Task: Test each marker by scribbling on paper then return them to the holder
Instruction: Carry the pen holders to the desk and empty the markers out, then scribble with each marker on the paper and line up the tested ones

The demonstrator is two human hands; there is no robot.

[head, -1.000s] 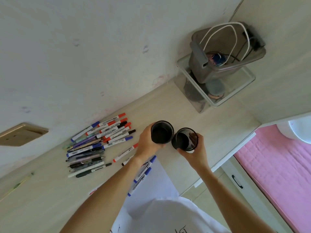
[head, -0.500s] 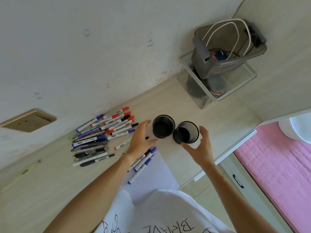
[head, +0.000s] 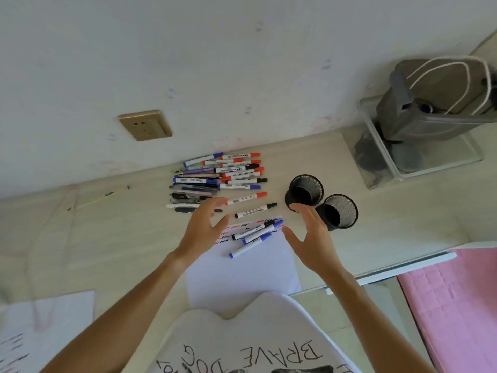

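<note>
nearest is the person's white shirt [head: 258,343] with black letters. in front of it a sheet of paper [head: 242,275] lies on the pale tabletop [head: 107,238], and its far edge carries red, blue and black scribbles [head: 236,230]. three markers [head: 255,235] lie across that edge, two with blue caps and one with a black cap. both hands hover over this area, fingers spread and holding nothing: the left hand [head: 204,230] is left of the three markers, the right hand [head: 312,238] is right of them, palms turned toward each other and well apart. just beyond lie one black-capped marker [head: 255,210] and one red-capped marker [head: 246,198], each alone. farther left is a big pile of markers and pens [head: 215,179] lying side by side. right of it stand two black mesh cups [head: 306,192], touching or almost touching; they look empty. farther back right, a grey bag [head: 435,103] sits in a clear box [head: 403,168]. a brass-colored socket [head: 145,125] is on the wall.
</note>
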